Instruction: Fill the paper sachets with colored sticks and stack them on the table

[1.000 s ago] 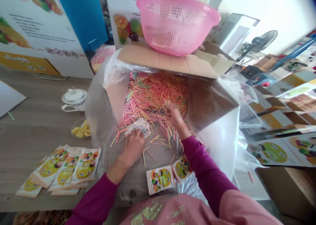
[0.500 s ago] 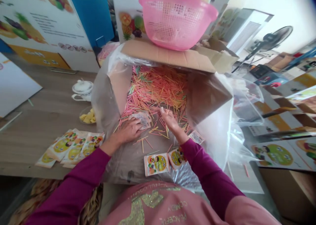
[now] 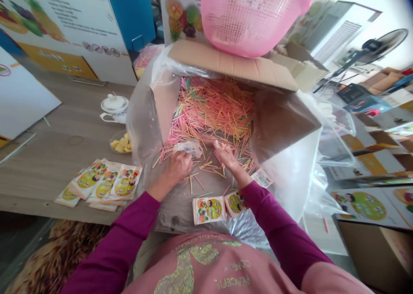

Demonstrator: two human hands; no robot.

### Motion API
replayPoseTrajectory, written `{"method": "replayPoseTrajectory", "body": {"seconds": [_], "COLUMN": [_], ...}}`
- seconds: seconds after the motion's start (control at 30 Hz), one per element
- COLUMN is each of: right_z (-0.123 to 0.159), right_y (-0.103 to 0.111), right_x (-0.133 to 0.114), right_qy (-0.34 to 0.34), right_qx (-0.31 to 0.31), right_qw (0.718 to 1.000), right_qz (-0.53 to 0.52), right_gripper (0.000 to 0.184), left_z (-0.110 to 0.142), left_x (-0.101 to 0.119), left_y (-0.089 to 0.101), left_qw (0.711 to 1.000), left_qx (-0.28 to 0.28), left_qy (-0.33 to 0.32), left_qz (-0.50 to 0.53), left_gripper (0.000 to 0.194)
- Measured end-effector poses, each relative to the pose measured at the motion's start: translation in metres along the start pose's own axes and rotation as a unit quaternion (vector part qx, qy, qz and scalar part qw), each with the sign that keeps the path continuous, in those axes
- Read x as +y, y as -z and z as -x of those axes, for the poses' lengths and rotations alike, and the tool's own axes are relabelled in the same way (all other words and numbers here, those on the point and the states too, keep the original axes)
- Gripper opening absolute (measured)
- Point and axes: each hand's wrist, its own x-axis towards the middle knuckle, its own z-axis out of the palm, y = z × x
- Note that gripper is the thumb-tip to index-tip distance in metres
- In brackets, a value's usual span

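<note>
My left hand (image 3: 180, 164) is closed with its fingers curled on the near edge of a clear printed packet (image 3: 191, 147). The packet lies over the sticks and looks crumpled. To its right, my right hand (image 3: 226, 156) is closed, thumb on top, seemingly around a few thin sticks; its fingers partly hide them. Both hands are at the front of a plastic-lined cardboard box (image 3: 277, 117). Inside it is a heap of thin pink, yellow and green sticks (image 3: 219, 109). Loose sticks (image 3: 211, 167) are scattered between and below my hands.
Two printed packs (image 3: 209, 210) lie near my body, with a small card (image 3: 262, 178) by my right wrist. On the left are more packs (image 3: 124, 182), a bowl of yellow pieces (image 3: 121, 144) and a lidded cup (image 3: 114, 109). A pink basket (image 3: 251, 23) stands behind the box.
My left hand has gone from lying flat on the packet to gripping its near edge with curled fingers. The right hand stays close to the sticks. The whole view has shifted slightly.
</note>
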Motion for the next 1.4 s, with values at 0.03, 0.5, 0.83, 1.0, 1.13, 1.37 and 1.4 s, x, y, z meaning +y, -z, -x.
{"method": "replayPoseTrajectory", "body": {"seconds": [0.03,0.5,0.83,1.0,1.13,1.37,1.4], "right_z": [0.001,0.008,0.009,0.007,0.005,0.011,0.013], "right_y": [0.001,-0.001,-0.001,-0.004,-0.011,-0.011,-0.011], "right_x": [-0.003,0.006,0.019,0.018,0.019,-0.004,-0.01], "right_qy": [0.002,-0.007,-0.023,-0.029,-0.031,0.031,0.053], "right_qx": [-0.005,-0.073,0.032,0.033,0.024,0.033,0.029], "right_qw": [1.0,0.957,0.976,0.977,0.977,0.98,0.978], "right_qz": [-0.018,0.281,0.216,0.209,0.208,0.194,0.199], "right_gripper": [0.076,0.051,0.055,0.052,0.052,0.067,0.068], "left_z": [0.001,0.007,0.014,0.015,0.013,0.006,0.004], "left_x": [-0.002,-0.015,-0.031,-0.048,-0.047,-0.036,-0.036], "left_y": [-0.001,-0.013,-0.017,-0.01,-0.015,-0.028,-0.027], "left_qw": [1.0,0.995,0.986,0.972,0.967,0.936,0.939], "left_qx": [0.009,0.06,0.083,0.053,0.072,0.198,0.197], "left_qy": [0.014,0.023,-0.031,-0.057,-0.017,0.108,0.113], "left_qz": [0.012,0.08,0.138,0.22,0.242,0.269,0.258], "left_gripper": [0.023,0.023,0.031,0.033,0.028,0.018,0.017]}}
